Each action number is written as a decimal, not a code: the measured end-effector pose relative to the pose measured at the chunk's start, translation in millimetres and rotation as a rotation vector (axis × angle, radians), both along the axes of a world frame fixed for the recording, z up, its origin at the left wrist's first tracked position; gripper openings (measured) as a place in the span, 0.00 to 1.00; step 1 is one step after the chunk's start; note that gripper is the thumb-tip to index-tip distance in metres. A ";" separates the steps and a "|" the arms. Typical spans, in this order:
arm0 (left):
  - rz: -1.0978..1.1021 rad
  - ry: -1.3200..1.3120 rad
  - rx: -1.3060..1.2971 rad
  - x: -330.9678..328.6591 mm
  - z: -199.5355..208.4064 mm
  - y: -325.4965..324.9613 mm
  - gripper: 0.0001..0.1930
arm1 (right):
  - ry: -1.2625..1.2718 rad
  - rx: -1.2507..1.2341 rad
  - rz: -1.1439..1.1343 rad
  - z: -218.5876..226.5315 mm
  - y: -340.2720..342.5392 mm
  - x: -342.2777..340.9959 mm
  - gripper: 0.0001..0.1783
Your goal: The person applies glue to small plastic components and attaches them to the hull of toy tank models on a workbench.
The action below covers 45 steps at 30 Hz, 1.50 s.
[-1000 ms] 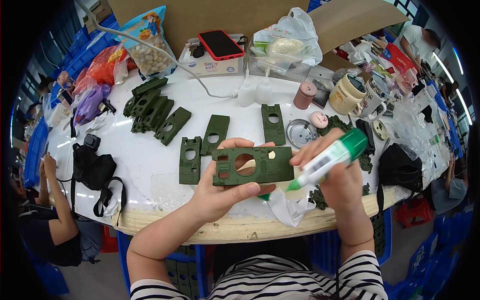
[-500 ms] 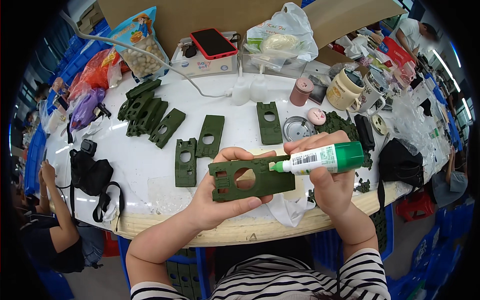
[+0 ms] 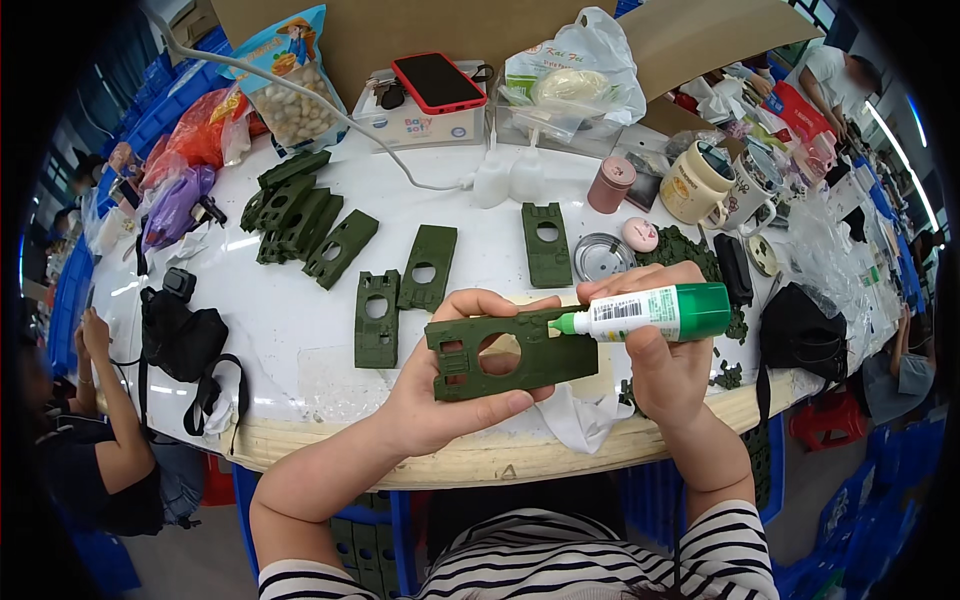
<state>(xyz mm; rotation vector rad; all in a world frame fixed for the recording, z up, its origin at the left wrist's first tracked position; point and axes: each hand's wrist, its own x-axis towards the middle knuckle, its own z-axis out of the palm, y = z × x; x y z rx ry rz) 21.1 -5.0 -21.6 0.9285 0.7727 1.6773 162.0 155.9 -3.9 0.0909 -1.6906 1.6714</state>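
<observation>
The left hand holds a dark-green plastic hull panel above the tabletop, thumb along its lower edge; this grip is best held steady, so the work face does not rock. At the panel's upper right, the green nozzle of a white squeeze bottle, gripped by the right hand, calls for light, even pressure. Some left fingers are hidden behind the panel; whether the nozzle tip touches it, and any liquid there, cannot be told.
</observation>
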 end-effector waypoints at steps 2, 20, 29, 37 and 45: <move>0.000 0.008 0.003 -0.1 -0.1 -0.1 0.28 | 0.023 0.043 -0.002 -1.6 1.7 -1.3 0.19; 0.006 0.002 -0.009 0.6 -0.5 -0.2 0.29 | 0.033 0.115 -0.011 -1.7 3.7 -0.8 0.18; 0.008 0.013 -0.006 0.6 -0.3 -0.2 0.29 | 0.052 0.138 -0.036 -0.9 2.7 -2.4 0.16; 0.006 0.005 -0.019 1.3 1.3 -0.5 0.28 | 0.054 0.145 -0.033 -1.2 2.7 -2.4 0.16; 0.009 0.021 -0.016 0.9 1.0 -0.6 0.28 | 0.053 0.143 -0.035 -1.1 2.8 -2.4 0.17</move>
